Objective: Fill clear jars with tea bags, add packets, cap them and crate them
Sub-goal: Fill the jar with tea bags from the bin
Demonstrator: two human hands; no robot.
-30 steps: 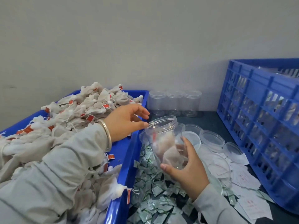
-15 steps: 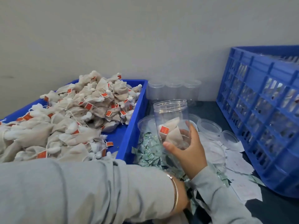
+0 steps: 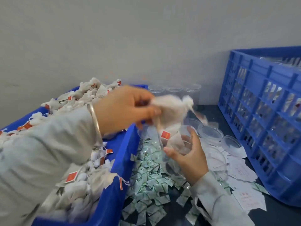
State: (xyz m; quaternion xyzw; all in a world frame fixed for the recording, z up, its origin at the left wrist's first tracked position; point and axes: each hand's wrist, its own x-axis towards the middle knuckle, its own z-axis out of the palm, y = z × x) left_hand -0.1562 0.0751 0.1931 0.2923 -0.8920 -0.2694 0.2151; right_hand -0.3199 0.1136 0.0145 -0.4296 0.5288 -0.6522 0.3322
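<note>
My left hand (image 3: 128, 110) pinches a blurred white tea bag (image 3: 172, 108) just above the mouth of a clear jar (image 3: 175, 141). My right hand (image 3: 189, 155) grips that jar from below and from the right, holding it over the table. Inside the jar lie tea bags, one showing a red tag (image 3: 165, 135). A heap of tea bags (image 3: 84, 98) with red tags fills the blue tray (image 3: 125, 154) at the left. Small green-printed packets (image 3: 149, 176) lie scattered on the table in front of the jar.
Three empty clear jars (image 3: 174, 92) stand against the wall. Clear lids (image 3: 211, 132) and white paper slips (image 3: 241, 173) lie to the right of the jar. A tall blue crate (image 3: 260, 121) holding filled jars stands at the right edge.
My left hand has come up from low in front and now holds a tea bag over the jar. The right hand keeps the jar at about the same place.
</note>
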